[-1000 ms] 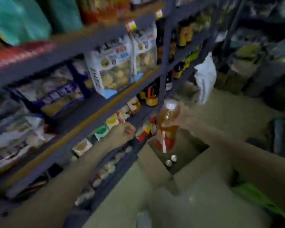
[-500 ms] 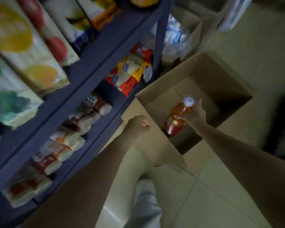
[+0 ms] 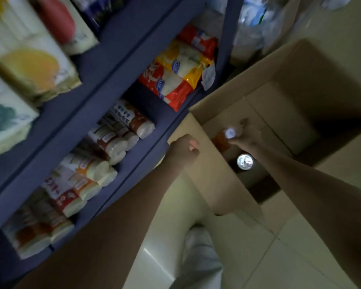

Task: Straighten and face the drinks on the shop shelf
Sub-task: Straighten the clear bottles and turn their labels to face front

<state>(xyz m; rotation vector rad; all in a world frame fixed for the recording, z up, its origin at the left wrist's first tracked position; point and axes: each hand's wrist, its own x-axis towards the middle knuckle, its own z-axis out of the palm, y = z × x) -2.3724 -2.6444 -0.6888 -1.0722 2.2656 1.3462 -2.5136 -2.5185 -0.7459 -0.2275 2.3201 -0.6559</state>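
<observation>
Right hand (image 3: 245, 135) of mine grips the neck of an amber plastic drink bottle with a white cap (image 3: 222, 141), holding it upright inside the open brown cardboard box (image 3: 313, 80) on the floor. At five o'clock from that bottle stands a second white-capped bottle (image 3: 245, 161), close beside it. My left hand (image 3: 183, 150) is curled into a fist holding nothing, at nine o'clock from the bottle, over the box's near flap. Blue metal shelves (image 3: 104, 94) with packaged goods fill the nine o'clock side.
</observation>
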